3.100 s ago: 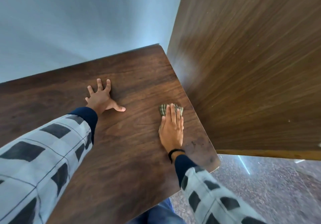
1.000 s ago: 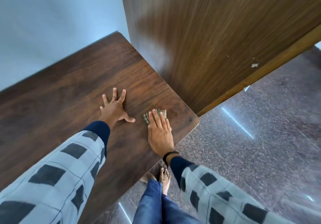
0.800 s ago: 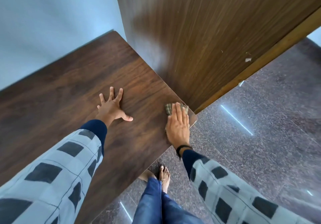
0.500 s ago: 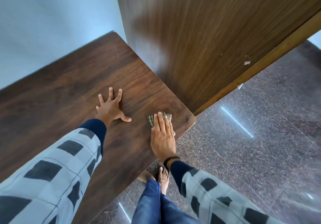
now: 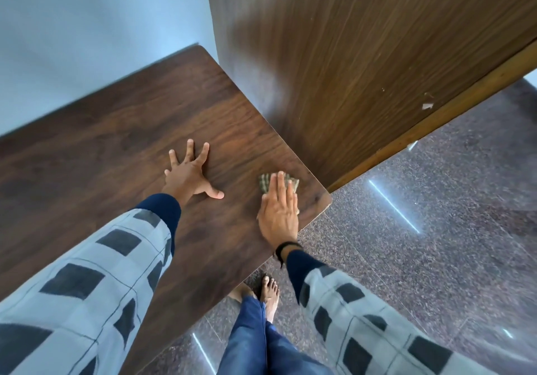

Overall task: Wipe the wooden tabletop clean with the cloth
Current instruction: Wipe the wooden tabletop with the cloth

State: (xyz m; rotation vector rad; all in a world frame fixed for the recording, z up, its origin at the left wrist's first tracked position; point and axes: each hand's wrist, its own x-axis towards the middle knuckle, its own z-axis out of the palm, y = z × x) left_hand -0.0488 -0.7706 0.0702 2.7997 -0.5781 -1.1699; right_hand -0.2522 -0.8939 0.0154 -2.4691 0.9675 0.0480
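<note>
Tall wood-grain panel (image 5: 363, 54), glossy with vertical streaks and a paler strip along its bottom edge, stands against the tabletop's right edge. Tabletop (image 5: 101, 156): dark walnut-look surface, flat, rounded near corner. Floor (image 5: 436, 243): speckled polished stone with light streaks reflected in it. Wall (image 5: 87, 11): plain pale blue. Sleeves are grey with dark squares and navy cuffs. Left hand (image 5: 189, 174) lies flat on the tabletop, fingers spread wide, holding nothing. Right hand (image 5: 279, 214) lies flat too, fingers straight and together, pressing down on the cloth (image 5: 265, 183). The cloth is small, bunched, with a greenish-tan check, near the tabletop's near right corner, mostly hidden under the fingers. Black band (image 5: 286, 248) on the right wrist.
</note>
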